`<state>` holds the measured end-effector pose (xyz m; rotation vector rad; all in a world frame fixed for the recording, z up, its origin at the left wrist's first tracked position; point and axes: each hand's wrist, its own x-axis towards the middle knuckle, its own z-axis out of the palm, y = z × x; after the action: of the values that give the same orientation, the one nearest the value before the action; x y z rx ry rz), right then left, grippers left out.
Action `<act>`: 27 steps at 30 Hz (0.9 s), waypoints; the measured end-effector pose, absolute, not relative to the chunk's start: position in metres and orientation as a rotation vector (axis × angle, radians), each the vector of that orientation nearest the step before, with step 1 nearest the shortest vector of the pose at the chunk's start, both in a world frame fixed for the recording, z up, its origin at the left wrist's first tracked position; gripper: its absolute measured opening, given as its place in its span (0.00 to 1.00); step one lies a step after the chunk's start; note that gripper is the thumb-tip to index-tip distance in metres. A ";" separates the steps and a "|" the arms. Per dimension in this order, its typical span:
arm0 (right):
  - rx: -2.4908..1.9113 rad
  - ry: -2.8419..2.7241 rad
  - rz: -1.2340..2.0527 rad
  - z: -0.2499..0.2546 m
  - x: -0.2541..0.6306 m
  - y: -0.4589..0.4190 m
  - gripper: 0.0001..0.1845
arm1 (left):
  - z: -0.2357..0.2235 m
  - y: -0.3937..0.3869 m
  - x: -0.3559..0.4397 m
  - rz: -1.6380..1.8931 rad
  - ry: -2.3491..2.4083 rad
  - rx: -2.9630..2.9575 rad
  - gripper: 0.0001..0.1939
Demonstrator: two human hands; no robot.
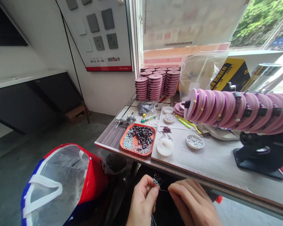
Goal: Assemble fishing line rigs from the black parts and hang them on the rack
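Note:
Over my lap, in front of the table edge, my left hand (143, 197) pinches a small beaded piece (156, 181) between thumb and fingers. The piece shows bluish beads and dark, thin ends sticking up. A thin thread or wire (164, 190) runs from it to my right hand (193, 201), whose fingertips are pressed together at its end. Just beyond the hands, an orange tray (134, 153) on the table holds black beads (143, 135), pale blue tube beads (127, 142) and small silvery beads (143, 149). A white round pad (165, 147) lies beside the tray.
Pink spools (215, 105) fill a rod on a black stand (261, 153) at the right; stacks of pink discs (155, 86) stand behind. A white dish (194, 147) holds pale beads. Dark short sticks (165, 130) lie nearby. A red-and-blue bag (94, 172) gapes at the left.

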<state>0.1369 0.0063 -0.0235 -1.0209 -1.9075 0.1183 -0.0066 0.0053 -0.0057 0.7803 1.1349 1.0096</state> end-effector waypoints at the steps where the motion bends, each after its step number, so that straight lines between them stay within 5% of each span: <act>1: -1.001 -1.899 0.111 -0.022 0.136 0.006 0.10 | -0.006 0.005 -0.007 1.011 1.135 0.783 0.23; 27: -1.154 -1.924 0.024 -0.020 0.141 0.003 0.09 | -0.009 0.001 -0.007 1.221 1.427 1.022 0.14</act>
<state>0.1411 0.0030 -0.0202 -1.1536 -1.9236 0.0242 -0.0074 0.0007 -0.0091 1.0222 1.4269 1.2214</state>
